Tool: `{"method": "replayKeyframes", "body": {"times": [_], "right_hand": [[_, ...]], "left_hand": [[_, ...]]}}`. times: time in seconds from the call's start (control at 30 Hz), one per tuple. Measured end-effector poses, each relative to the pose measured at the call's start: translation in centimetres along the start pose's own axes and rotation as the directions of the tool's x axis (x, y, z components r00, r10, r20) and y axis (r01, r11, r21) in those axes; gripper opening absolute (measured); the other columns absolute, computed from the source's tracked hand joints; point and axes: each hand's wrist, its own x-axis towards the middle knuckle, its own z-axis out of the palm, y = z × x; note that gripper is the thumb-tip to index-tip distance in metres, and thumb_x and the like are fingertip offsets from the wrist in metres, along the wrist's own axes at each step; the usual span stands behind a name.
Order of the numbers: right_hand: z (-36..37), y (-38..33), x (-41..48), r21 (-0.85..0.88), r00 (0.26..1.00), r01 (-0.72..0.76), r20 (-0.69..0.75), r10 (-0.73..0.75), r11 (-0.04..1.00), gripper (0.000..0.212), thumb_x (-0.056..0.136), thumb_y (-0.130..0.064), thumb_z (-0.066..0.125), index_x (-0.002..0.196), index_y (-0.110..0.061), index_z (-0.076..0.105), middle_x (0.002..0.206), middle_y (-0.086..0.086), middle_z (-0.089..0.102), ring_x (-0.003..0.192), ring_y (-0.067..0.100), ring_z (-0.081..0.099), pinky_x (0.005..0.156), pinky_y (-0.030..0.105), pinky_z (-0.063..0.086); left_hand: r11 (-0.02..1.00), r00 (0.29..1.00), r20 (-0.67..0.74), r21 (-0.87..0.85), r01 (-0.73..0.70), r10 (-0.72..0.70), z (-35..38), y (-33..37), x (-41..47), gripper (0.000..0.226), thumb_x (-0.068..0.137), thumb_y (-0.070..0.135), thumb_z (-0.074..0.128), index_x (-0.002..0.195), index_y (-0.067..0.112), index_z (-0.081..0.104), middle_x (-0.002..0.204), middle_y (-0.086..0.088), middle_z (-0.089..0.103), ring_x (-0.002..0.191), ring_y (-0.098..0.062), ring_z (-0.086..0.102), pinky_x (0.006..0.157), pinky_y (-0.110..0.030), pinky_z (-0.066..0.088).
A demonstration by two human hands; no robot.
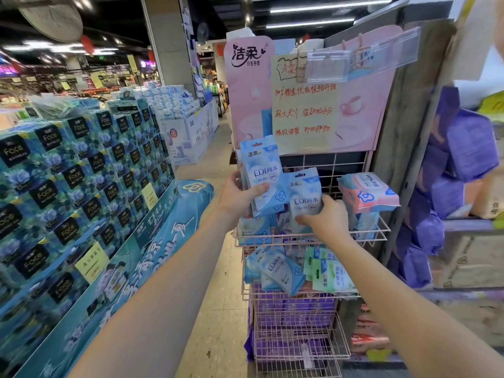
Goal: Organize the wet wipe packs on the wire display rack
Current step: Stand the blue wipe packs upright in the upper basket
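You hold soft blue wipe packs at the pink wire rack (311, 237).
Your left hand (240, 196) grips a glossy stack of packs (261, 173); your right hand (324, 216) pinches one crinkled pack (305, 197), its lower half hidden.

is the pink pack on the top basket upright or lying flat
Lying flat: the pink pack rests broad face up atop other packs at the top basket's right end.

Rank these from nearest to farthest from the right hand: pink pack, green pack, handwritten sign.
From the right hand:
1. Pink pack, just right, top basket.
2. Green pack, below, second basket.
3. Handwritten sign, above on the backboard.
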Motion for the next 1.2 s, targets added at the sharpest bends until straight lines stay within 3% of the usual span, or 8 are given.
{"method": "replayKeyframes", "body": {"times": [0.27,0.37,0.57,0.67,0.83,0.93,1.07,1.2], "right_hand": [[-1.2,-1.9,-0.2,0.409,0.993,0.111,-0.001,-0.121,0.906,0.047,0.069,-0.031,0.090,0.110,-0.025,0.068,0.104,-0.004,0.073,0.094,0.013,0.071,0.081,0.033,0.060],[-1.1,-2.9,0.1,0.423,0.988,0.118,0.042,-0.149,0.898,0.062,0.063,-0.052,0.088,0.118,-0.037,0.064,0.116,-0.001,0.068,0.101,0.014,0.069,0.085,0.037,0.061],[-1.5,-3.4,-0.2,0.562,0.932,0.080,0.251,-0.262,0.823,0.060,0.085,-0.033,0.080,0.137,-0.039,0.052,0.122,-0.014,0.071,0.109,0.008,0.069,0.096,0.043,0.058],[-1.5,-4.1,-0.6,0.526,0.917,0.124,0.263,-0.300,0.842,0.063,0.088,-0.040,0.076,0.142,-0.045,0.045,0.123,-0.019,0.069,0.110,0.000,0.067,0.097,0.035,0.056],[-2.6,-4.1,-0.2,0.501,0.809,0.135,0.443,-0.387,0.855,0.078,0.093,-0.012,0.068,0.151,-0.048,0.029,0.132,-0.013,0.065,0.117,0.006,0.066,0.097,0.031,0.055],[-2.5,-3.3,1.0,0.570,0.848,-0.055,0.460,-0.264,0.820,0.069,0.090,0.007,0.044,0.148,-0.031,0.044,0.130,0.005,0.068,0.114,0.020,0.068,0.097,0.037,0.056],[-1.1,-1.7,2.8,-0.030,0.942,0.110,0.322,-0.095,0.993,0.057,0.093,-0.006,0.057,0.148,-0.009,0.044,0.140,0.012,0.059,0.111,0.026,0.065,0.082,0.028,0.053],[0.9,-1.0,3.4,-0.478,0.863,0.202,0.500,0.076,0.855,0.063,0.097,-0.023,0.057,0.153,-0.005,0.033,0.150,0.016,0.047,0.135,0.033,0.050,0.108,0.039,0.045]], "left_hand": [[0.998,0.999,0.012,0.041,-0.039,0.039,1.4,0.3,-0.3,0.064,0.080,0.009,0.087,0.129,0.019,0.046,0.107,0.009,0.066,0.086,0.001,0.067,0.057,-0.012,0.053],[1.000,0.998,0.063,-0.004,-0.010,0.010,2.7,0.0,-0.5,0.064,0.086,0.014,0.083,0.136,0.018,0.044,0.112,0.003,0.069,0.094,-0.011,0.072,0.067,-0.025,0.059],[0.992,0.982,0.188,-0.124,0.038,-0.014,3.6,0.4,-0.9,0.065,0.093,0.037,0.075,0.146,0.021,0.040,0.131,-0.006,0.069,0.111,-0.027,0.073,0.094,-0.054,0.059],[0.991,0.976,0.216,-0.118,0.065,-0.038,3.9,0.7,-1.2,0.078,0.083,0.036,0.084,0.145,0.021,0.039,0.133,-0.005,0.066,0.114,-0.024,0.072,0.090,-0.046,0.062],[0.991,0.993,0.087,-0.097,0.094,-0.086,3.6,0.9,-1.2,0.070,0.084,0.019,0.085,0.138,0.014,0.041,0.129,-0.015,0.065,0.085,-0.026,0.074,0.045,-0.027,0.054],[0.990,0.997,0.027,-0.119,0.074,-0.071,2.5,0.9,-0.6,0.071,0.080,0.019,0.088,0.136,0.011,0.046,0.125,-0.011,0.068,0.089,-0.025,0.076,0.058,-0.035,0.060],[0.984,0.998,0.019,-0.170,0.055,-0.052,1.1,1.5,-0.2,0.064,0.083,0.018,0.084,0.136,0.009,0.049,0.123,-0.011,0.070,0.087,-0.020,0.077,0.065,-0.034,0.060],[0.977,0.999,0.001,-0.210,0.048,-0.049,-0.2,2.0,-0.1,0.065,0.084,0.017,0.084,0.138,0.009,0.049,0.127,-0.014,0.070,0.089,-0.022,0.078,0.065,-0.034,0.061]]}}
